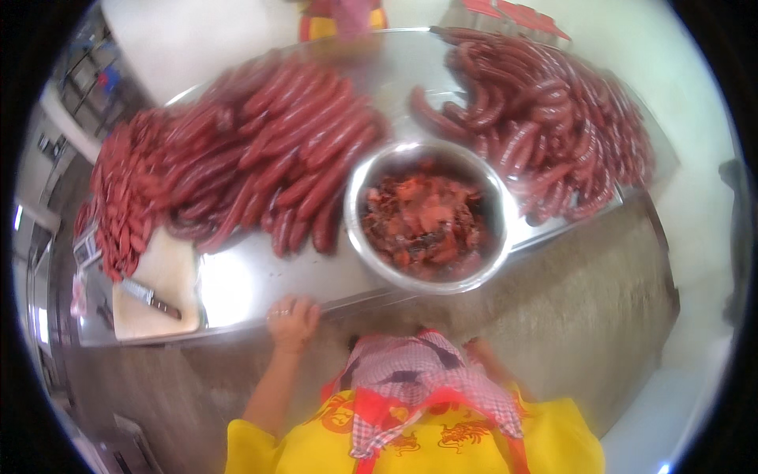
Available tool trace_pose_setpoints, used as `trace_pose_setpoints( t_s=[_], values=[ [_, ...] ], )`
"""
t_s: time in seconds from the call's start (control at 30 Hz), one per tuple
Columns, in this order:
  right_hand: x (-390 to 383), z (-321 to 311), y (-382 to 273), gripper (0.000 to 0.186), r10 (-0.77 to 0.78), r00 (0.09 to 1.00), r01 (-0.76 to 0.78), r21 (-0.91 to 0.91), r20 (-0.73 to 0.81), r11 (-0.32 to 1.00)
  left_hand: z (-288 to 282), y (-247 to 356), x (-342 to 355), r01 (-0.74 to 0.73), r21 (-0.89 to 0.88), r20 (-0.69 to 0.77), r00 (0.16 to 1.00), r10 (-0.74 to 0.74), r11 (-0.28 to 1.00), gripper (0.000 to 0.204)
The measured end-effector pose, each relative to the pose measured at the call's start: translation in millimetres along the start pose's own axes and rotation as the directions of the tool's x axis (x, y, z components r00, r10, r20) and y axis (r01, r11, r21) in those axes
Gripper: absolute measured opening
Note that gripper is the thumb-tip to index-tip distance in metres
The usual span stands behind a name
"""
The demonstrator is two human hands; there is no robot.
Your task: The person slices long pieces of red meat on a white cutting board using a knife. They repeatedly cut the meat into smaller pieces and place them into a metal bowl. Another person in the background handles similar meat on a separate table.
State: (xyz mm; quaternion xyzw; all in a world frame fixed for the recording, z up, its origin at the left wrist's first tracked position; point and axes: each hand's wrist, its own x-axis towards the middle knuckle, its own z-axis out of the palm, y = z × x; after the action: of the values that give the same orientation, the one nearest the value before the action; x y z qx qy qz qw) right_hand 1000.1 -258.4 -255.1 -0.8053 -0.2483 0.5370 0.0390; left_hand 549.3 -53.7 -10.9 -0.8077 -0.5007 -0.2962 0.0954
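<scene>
Resting the left hand (292, 320) on the near edge of the steel bench (260, 280), fingers curled loosely, holding nothing. Sitting just ahead and right of it: a metal bowl (371, 261) of red scraps. Right hand (478, 347) mostly hidden, perhaps empty; grip unclear.
</scene>
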Motion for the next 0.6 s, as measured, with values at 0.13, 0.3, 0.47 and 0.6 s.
trace_pose_setpoints(
  t_s=[0.13, 0.3, 0.47, 0.6],
  values=[
    [-25, -5, -42, 0.04, -0.011, 0.997, 0.015, 0.048, -0.08, 0.999, 12, -18, 3, -0.066, -0.032, 0.052, 0.996, 0.068, 0.997, 0.013],
    [-34, -3, -50, 0.039, -0.072, 0.996, 0.069, -0.046, -0.058, 0.997, 7, -6, 27, 0.226, -0.218, 0.119, 0.972, -0.204, 0.949, 0.029],
    [-26, -9, -19, 0.041, 0.009, 1.0, -0.008, -0.064, 0.022, 0.998, -12, 50, 114, 0.302, -0.658, 0.103, 0.943, -0.315, 0.69, 0.031],
    [-3, -16, 15, 0.041, 0.04, 0.999, -0.04, -0.021, 0.023, 0.999, 19, 127, 192, -0.04, -0.616, 0.193, 0.961, 0.2, 0.787, 0.034]
  ],
)
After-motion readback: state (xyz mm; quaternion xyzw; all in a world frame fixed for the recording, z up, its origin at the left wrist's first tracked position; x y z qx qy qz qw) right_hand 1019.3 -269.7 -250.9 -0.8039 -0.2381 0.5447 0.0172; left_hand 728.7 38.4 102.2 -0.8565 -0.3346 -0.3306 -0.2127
